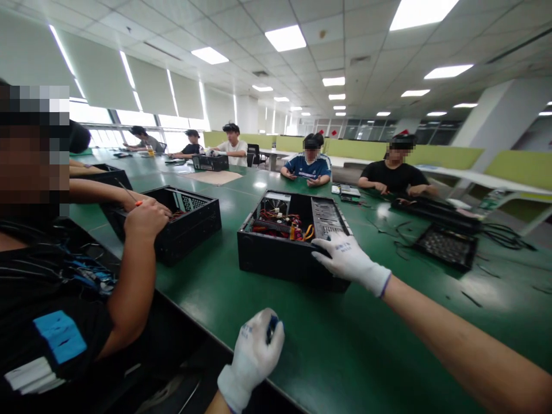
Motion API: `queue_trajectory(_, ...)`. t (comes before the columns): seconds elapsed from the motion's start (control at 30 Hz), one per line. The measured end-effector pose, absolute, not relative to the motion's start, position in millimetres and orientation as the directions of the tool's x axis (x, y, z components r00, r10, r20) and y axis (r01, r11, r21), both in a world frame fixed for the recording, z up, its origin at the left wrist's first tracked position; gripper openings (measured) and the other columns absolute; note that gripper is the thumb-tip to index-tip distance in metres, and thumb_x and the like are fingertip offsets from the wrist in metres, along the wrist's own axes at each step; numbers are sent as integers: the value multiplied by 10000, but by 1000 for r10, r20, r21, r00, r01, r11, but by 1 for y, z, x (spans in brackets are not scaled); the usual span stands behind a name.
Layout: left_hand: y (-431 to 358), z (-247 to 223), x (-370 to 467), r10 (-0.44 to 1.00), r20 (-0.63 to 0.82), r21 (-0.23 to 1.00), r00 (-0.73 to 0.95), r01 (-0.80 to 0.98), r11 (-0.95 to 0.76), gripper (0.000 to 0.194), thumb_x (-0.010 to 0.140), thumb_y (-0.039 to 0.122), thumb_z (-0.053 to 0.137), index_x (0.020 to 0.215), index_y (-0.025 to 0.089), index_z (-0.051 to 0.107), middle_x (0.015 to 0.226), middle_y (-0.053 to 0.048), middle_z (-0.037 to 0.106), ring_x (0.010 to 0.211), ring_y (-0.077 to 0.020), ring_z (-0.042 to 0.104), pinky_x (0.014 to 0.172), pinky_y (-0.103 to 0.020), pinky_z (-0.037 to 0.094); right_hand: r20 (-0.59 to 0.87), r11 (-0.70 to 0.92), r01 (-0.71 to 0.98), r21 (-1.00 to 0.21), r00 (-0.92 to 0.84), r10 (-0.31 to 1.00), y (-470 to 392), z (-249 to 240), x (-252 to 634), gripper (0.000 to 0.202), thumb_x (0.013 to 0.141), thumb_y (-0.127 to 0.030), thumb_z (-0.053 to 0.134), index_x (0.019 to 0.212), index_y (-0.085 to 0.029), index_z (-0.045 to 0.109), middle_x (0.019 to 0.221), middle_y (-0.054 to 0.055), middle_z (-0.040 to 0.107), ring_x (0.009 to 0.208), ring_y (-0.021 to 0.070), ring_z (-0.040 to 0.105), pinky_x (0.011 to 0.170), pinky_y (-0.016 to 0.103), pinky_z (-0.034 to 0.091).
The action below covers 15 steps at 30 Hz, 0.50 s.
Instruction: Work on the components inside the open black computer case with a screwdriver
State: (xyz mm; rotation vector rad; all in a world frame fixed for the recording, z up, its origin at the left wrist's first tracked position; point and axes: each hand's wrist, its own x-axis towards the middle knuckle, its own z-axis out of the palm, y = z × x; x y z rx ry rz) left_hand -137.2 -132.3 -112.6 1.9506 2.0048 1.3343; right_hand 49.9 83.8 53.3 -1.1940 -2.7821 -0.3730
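Observation:
An open black computer case (pixel 276 253) lies on the green table (pixel 215 293), with red and yellow cables and a fan showing inside. My right hand (pixel 345 256), in a white glove, rests on the case's near right edge, its fingers apart. Near the table's front edge, my left hand (pixel 256 351), also gloved in white, is curled around a small dark object that I cannot make out. It is apart from the case.
At the left, a person's bare hands (pixel 149 215) work over another open case (pixel 190 230). Several people sit across the table. To the right lie a black metal tray (pixel 448 244), loose cables (pixel 506 236) and strips.

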Motion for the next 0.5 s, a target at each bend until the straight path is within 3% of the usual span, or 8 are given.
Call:
queue_trajectory(0.17,-149,-78,-125,822,554,525,-131,821,-223,133,1007,304,537,927,214,593,761,-1,619,655,-161,614,629,-290,474,274,740,647,185,-757,593,19,51,114,485,1040,-534,453,1346,-257,708,1096,163,677,995,315,619,851,434,462)
queue_trajectory(0.3,-168,-19,-116,744,667,353,32,866,-354,66,961,263,582,916,216,594,736,7,588,624,-160,578,616,-302,434,309,764,625,161,-767,563,-25,48,157,414,1015,-502,525,1293,-278,735,1030,139,676,918,292,622,798,432,495)
queue_trajectory(0.5,-158,43,-112,703,706,181,90,936,-302,129,970,327,604,941,203,621,776,-13,625,692,-181,606,663,-309,446,372,783,612,112,-756,538,-73,40,203,367,998,-486,557,1265,-312,738,1021,133,679,891,294,629,757,471,536)
